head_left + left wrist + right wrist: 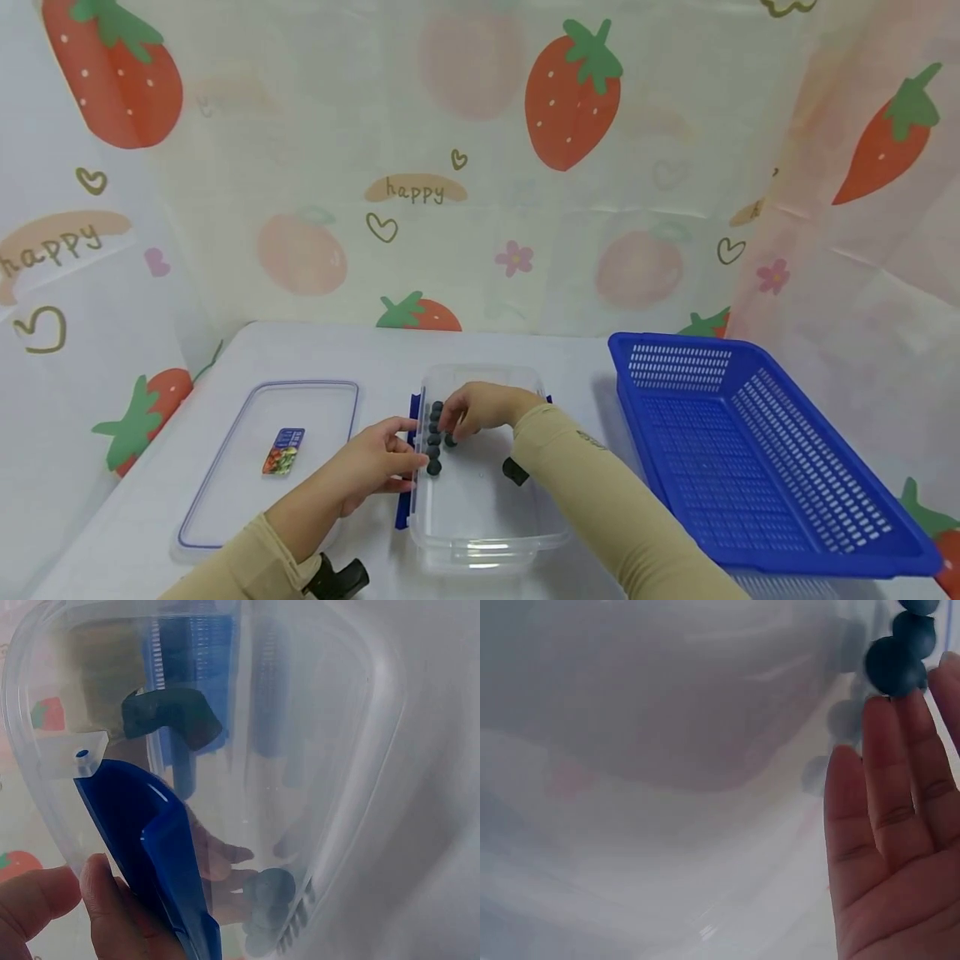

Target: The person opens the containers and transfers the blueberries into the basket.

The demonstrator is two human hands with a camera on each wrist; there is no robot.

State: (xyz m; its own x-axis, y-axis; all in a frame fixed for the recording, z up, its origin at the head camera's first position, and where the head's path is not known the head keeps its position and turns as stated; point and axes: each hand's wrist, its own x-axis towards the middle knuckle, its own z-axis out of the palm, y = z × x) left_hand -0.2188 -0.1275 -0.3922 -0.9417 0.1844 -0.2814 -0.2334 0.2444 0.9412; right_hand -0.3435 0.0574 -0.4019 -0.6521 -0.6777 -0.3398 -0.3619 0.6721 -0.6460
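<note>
In the head view a clear plastic box stands at the centre of the table. Along its left inner wall runs a row of several small dark balls that look like blueberries. One more dark ball lies beside the row. My right hand reaches down into the box; in the right wrist view its nearly straight fingertips meet the nearest ball. From the left side, my left hand has its fingers spread on the box's rim, near a blue latch and the row's near end.
A clear lid with a blue edge and a small printed label lies to the left. At the right stands a large blue perforated basket. A patterned cloth with strawberries hangs behind the table.
</note>
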